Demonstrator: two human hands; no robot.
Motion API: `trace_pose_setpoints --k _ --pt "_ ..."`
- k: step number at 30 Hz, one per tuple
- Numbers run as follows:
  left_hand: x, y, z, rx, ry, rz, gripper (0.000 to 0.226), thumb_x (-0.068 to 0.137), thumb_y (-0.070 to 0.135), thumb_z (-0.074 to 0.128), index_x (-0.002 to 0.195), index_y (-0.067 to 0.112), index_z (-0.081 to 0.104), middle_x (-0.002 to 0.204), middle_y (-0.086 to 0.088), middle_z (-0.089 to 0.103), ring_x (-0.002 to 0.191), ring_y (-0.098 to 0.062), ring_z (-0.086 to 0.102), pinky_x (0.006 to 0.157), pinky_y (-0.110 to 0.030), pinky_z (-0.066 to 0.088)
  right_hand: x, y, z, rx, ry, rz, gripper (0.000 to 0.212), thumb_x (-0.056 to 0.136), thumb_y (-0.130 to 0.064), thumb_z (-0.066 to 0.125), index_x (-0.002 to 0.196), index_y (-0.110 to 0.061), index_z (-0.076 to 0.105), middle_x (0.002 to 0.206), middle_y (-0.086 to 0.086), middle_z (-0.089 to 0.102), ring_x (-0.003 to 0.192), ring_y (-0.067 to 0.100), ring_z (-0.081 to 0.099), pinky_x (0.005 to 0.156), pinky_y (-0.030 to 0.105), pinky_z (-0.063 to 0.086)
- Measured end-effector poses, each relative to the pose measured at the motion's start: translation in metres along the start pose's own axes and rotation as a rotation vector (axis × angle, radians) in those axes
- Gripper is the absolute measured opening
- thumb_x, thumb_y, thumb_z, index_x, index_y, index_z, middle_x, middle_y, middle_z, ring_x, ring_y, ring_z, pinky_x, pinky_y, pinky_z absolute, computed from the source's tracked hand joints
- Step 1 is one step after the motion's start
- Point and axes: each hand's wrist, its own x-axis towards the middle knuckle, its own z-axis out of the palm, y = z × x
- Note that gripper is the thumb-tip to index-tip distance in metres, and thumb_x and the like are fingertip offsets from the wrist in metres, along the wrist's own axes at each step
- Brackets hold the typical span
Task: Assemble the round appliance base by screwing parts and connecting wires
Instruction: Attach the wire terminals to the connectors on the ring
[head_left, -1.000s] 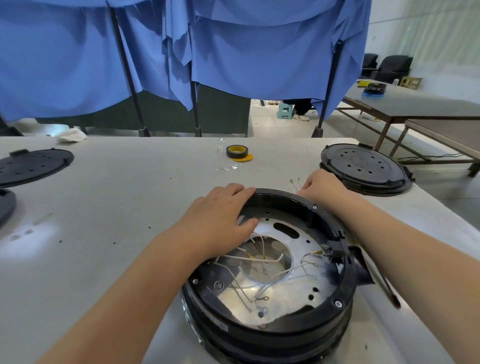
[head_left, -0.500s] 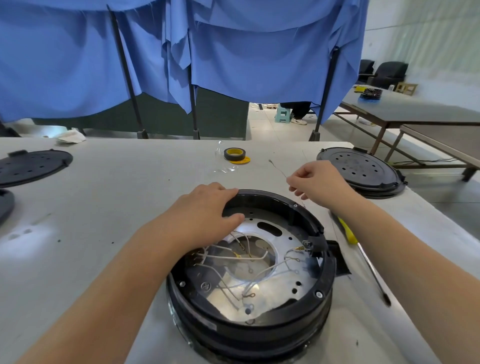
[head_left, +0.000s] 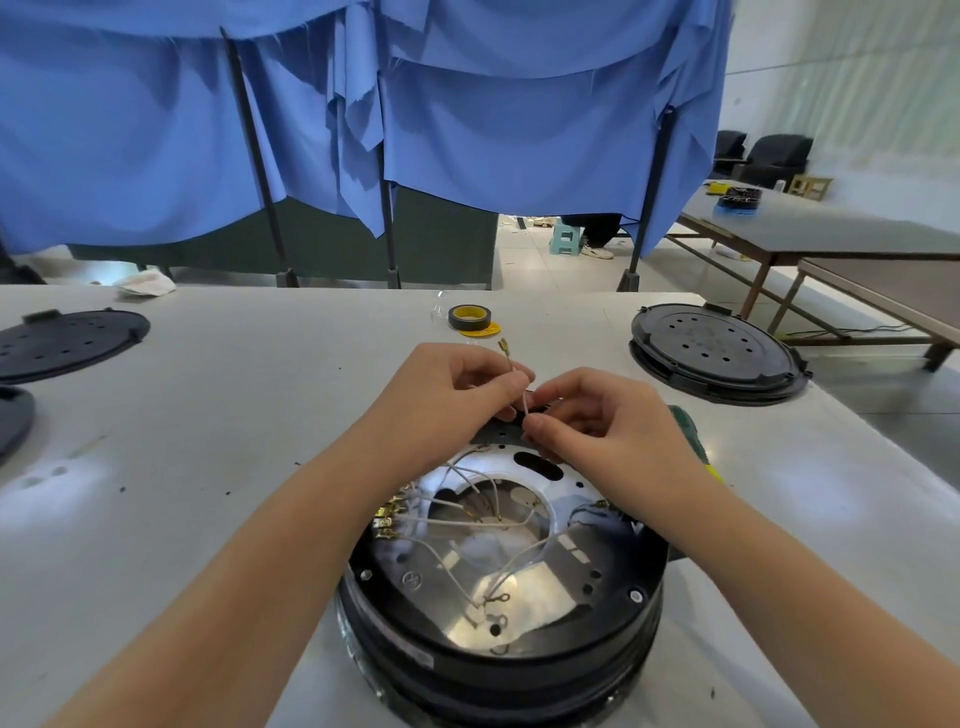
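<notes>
1. A big round black appliance base (head_left: 498, 613) sits on the gray counter (head_left: 208, 441), close to the person.
2. The base is open on top. Inside is a shiny metal plate (head_left: 524, 582) with a hole in the middle.
3. Thin white wires (head_left: 467, 519) cross over the plate. Some end in small gold clips on the left side, and some end in little rings near the front.
4. The left hand (head_left: 441, 395) is above the far edge of the base. Its fingers (head_left: 506, 387) are curled and pinch a thin white wire (head_left: 522, 397).
5. That wire sticks up past the hand. A small gold tip (head_left: 504, 347) is at its top end.
6. The right hand (head_left: 602, 421) is just beside the left hand. Its thumb and fingers pinch the same wire lower down.
7. A green and yellow tool handle (head_left: 688, 431) peeks out behind the right wrist. Most of it is hidden.
8. A roll of dark tape (head_left: 469, 318) with a yellow inside sits farther back on the counter.
9. A round black lid (head_left: 717, 353) with small holes lies to the right. Another black lid (head_left: 70, 343) lies far to the left.
10. Blue cloth (head_left: 467, 104) hangs on dark poles behind the counter.
</notes>
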Motion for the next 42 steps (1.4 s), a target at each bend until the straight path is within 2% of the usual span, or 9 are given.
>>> trace_pose_setpoints --k 9,13,16,23,25,27,31,37,42 --pt "0.002 -0.01 0.009 0.006 0.006 -0.041 0.009 0.088 0.024 0.067 0.091 0.022 0.076 0.082 0.004 0.075 0.08 -0.009 0.071 0.075 -0.02 0.057 0.002 0.005 0.0 0.025 -0.059 -0.004 0.006 0.082 -0.013 0.072 0.087 -0.018 0.07 0.072 0.0 0.073 0.066 0.011 0.07 0.061 0.016 0.053" --pt "0.001 -0.011 0.01 0.082 -0.012 -0.014 0.006 0.086 0.029 0.069 0.09 0.03 0.074 0.082 0.013 0.074 0.077 0.002 0.067 0.068 -0.008 0.051 0.003 0.007 -0.001 -0.067 0.02 -0.046 0.007 0.084 -0.016 0.069 0.082 -0.023 0.07 0.071 -0.005 0.072 0.066 0.007 0.069 0.061 0.017 0.055" --pt "0.0 -0.01 0.01 0.222 -0.07 -0.013 0.005 0.086 0.032 0.068 0.089 0.033 0.072 0.078 0.016 0.071 0.072 0.008 0.063 0.06 -0.008 0.048 0.006 0.011 -0.004 -0.107 0.092 -0.066 0.011 0.083 -0.019 0.07 0.079 -0.028 0.068 0.07 -0.01 0.071 0.066 0.002 0.066 0.059 0.01 0.049" --pt "-0.007 0.001 0.03 0.572 -0.322 -0.026 0.01 0.086 0.031 0.067 0.092 0.027 0.074 0.071 0.019 0.065 0.064 0.005 0.06 0.051 -0.003 0.04 0.007 0.033 -0.009 0.049 0.165 0.054 0.005 0.085 -0.021 0.069 0.083 -0.025 0.068 0.074 -0.01 0.073 0.075 0.001 0.068 0.07 0.015 0.052" --pt "-0.004 0.007 0.042 0.642 -0.389 -0.003 0.011 0.086 0.026 0.066 0.093 0.021 0.073 0.084 0.011 0.068 0.072 -0.001 0.061 0.059 -0.011 0.046 0.007 0.035 -0.009 0.111 0.15 0.079 0.004 0.086 -0.017 0.069 0.085 -0.022 0.068 0.074 -0.008 0.073 0.073 0.002 0.069 0.065 0.017 0.052" --pt "-0.001 0.012 0.054 0.671 -0.451 -0.001 0.011 0.085 0.02 0.065 0.092 0.015 0.072 0.093 0.001 0.07 0.085 -0.015 0.064 0.075 -0.03 0.054 0.009 0.037 -0.009 0.129 0.152 0.087 0.005 0.086 -0.016 0.069 0.084 -0.02 0.068 0.074 -0.005 0.073 0.072 0.002 0.067 0.062 0.015 0.05" --pt "0.003 0.015 0.068 0.687 -0.521 -0.003 0.012 0.083 0.014 0.066 0.091 0.005 0.068 0.093 -0.013 0.069 0.088 -0.028 0.064 0.08 -0.042 0.054 0.011 0.04 -0.009 0.129 0.163 0.11 0.004 0.085 -0.015 0.069 0.084 -0.018 0.068 0.089 0.007 0.072 0.09 0.02 0.067 0.086 0.038 0.052" --pt "-0.001 0.008 0.067 0.639 -0.551 -0.001 0.01 0.087 0.02 0.066 0.084 0.013 0.059 0.088 -0.005 0.064 0.077 -0.018 0.057 0.064 -0.026 0.044 0.01 0.04 -0.009 0.147 0.16 0.124 0.005 0.085 -0.015 0.07 0.083 -0.019 0.069 0.084 0.003 0.072 0.079 0.011 0.065 0.075 0.03 0.049" --pt "-0.004 0.002 0.057 0.622 -0.536 0.027 0.007 0.089 0.026 0.065 0.086 0.021 0.06 0.084 0.006 0.061 0.07 -0.004 0.051 0.06 -0.018 0.041 0.009 0.038 -0.009 0.135 0.153 0.124 0.001 0.086 -0.015 0.068 0.087 -0.015 0.068 0.089 0.007 0.071 0.082 0.013 0.065 0.078 0.029 0.051"
